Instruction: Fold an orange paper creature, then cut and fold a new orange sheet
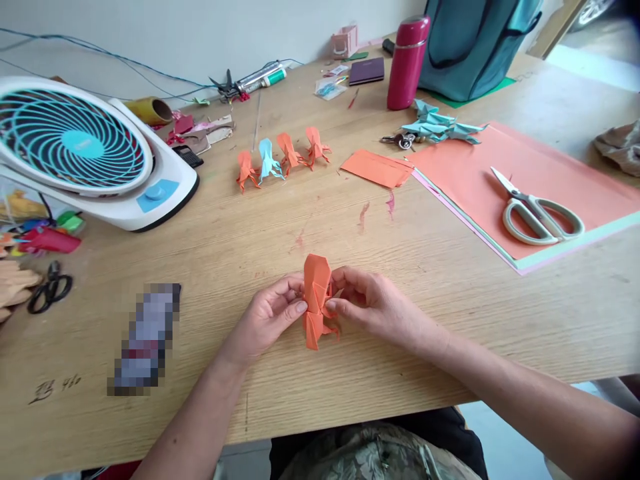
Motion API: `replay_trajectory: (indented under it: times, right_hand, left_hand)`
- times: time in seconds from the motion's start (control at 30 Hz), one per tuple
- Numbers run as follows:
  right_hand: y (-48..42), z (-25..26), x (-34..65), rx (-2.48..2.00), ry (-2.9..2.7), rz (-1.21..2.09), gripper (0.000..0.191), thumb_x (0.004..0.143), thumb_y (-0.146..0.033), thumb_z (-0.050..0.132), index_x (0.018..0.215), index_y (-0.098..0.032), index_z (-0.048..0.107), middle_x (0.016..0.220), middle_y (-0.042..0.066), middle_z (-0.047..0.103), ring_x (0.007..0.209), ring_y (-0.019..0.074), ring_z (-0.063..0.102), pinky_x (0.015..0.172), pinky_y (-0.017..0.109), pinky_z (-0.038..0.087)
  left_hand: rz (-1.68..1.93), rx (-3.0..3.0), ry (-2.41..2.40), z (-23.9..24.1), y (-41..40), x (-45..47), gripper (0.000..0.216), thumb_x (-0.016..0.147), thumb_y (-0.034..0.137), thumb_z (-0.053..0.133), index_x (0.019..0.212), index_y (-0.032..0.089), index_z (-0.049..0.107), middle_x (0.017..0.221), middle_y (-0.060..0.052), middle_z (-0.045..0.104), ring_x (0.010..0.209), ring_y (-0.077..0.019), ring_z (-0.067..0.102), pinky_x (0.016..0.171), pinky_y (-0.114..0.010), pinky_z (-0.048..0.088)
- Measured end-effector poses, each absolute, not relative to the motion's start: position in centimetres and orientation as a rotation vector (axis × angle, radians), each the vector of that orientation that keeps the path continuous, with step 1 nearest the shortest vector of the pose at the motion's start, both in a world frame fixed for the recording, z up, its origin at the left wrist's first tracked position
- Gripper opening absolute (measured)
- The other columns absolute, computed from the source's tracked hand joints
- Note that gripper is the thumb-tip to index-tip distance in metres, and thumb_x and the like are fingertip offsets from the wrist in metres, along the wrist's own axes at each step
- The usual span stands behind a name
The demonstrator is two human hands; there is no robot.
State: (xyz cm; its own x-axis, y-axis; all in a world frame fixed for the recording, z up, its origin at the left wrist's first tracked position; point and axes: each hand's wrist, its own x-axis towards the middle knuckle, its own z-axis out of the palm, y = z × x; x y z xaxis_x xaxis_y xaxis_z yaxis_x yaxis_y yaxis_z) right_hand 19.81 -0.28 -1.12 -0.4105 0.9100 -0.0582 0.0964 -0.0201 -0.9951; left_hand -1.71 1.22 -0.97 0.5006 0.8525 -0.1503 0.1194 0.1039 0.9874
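An orange folded-paper figure [316,293] with a broad rounded top and thin legs is held upright just above the table near its front edge. My left hand [273,310] pinches its left side, thumb toward me and fingers partly behind the paper. On the other side, my right hand [367,303] grips the edge by the thin legs between thumb and fingers. Some fingertips are hidden behind the figure. Farther back stand several finished paper figures of the same shape, among them an orange one [246,172] and a light blue one [271,160].
Scissors [540,213] lie on stacked coloured sheets [465,180] at right, near orange paper strips [377,168]. A fan [90,147] stands at left, with black scissors [51,288] and a pixelated object [146,339] before it. Behind are a pink flask [409,63] and teal bag [470,50].
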Motion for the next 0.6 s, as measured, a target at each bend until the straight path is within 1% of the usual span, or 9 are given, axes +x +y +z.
replay_trajectory:
  times: [0.07, 0.17, 0.3, 0.37, 0.47, 0.6]
  right_hand:
    - [-0.3, -1.2, 19.8, -1.074, -1.584, 1.484, 0.016, 0.087, -0.025, 0.062, 0.101, -0.018, 0.062, 0.090, 0.002, 0.069, 0.074, 0.0127, 0.065, 0.065, 0.024, 0.049]
    - [-0.3, -1.3, 19.5, -1.091, -1.596, 1.459, 0.021, 0.086, -0.032, 0.064, 0.102, -0.019, 0.062, 0.093, 0.003, 0.070, 0.076, 0.0143, 0.065, 0.066, 0.025, 0.050]
    - [-0.5, -1.4, 19.2, -1.154, -1.593, 1.481, 0.017, 0.088, -0.030, 0.060, 0.102, -0.020, 0.059, 0.090, 0.003, 0.070, 0.076, 0.0158, 0.067, 0.067, 0.028, 0.052]
    - [-0.5, -1.4, 19.2, -1.163, -1.593, 1.500, 0.015, 0.089, -0.029, 0.059, 0.102, -0.020, 0.058, 0.087, 0.002, 0.070, 0.073, 0.0157, 0.067, 0.065, 0.028, 0.052]
    - [-0.5, -1.2, 19.2, -1.149, -1.587, 1.506, 0.017, 0.090, -0.030, 0.059, 0.104, -0.021, 0.058, 0.089, 0.002, 0.070, 0.073, 0.0158, 0.067, 0.066, 0.028, 0.051]
    - [-0.5, -0.9, 19.3, -1.131, -1.559, 1.536, 0.018, 0.090, -0.031, 0.059, 0.104, -0.020, 0.059, 0.095, 0.004, 0.070, 0.074, 0.0159, 0.067, 0.067, 0.028, 0.051]
  left_hand:
    - [0.689, 1.379, 0.924, -0.8, 1.1, -1.4, 0.016, 0.090, 0.026, 0.061, 0.103, 0.017, 0.063, 0.115, -0.008, 0.063, 0.101, -0.0185, 0.061, 0.091, -0.031, 0.049]
    - [0.714, 1.386, 0.939, -0.4, 0.9, -1.0, 0.015, 0.089, 0.026, 0.060, 0.100, 0.016, 0.061, 0.115, -0.009, 0.063, 0.104, -0.0198, 0.060, 0.090, -0.031, 0.048]
    - [0.746, 1.384, 0.961, -0.1, 0.7, -0.8, 0.012, 0.089, 0.024, 0.060, 0.097, 0.015, 0.061, 0.114, -0.009, 0.062, 0.109, -0.0211, 0.058, 0.091, -0.031, 0.047]
    - [0.760, 1.376, 0.982, -0.1, 0.7, -0.7, 0.012, 0.088, 0.023, 0.060, 0.097, 0.015, 0.061, 0.109, -0.008, 0.063, 0.105, -0.0199, 0.059, 0.090, -0.031, 0.048]
    - [0.782, 1.352, 0.991, -0.3, 0.5, -0.7, 0.012, 0.086, 0.023, 0.062, 0.096, 0.015, 0.061, 0.105, -0.007, 0.063, 0.099, -0.0181, 0.060, 0.088, -0.032, 0.049]
    - [0.853, 1.348, 1.018, -0.7, 0.1, -0.6, 0.016, 0.083, 0.021, 0.066, 0.097, 0.016, 0.061, 0.109, -0.008, 0.063, 0.100, -0.0191, 0.061, 0.089, -0.035, 0.052]
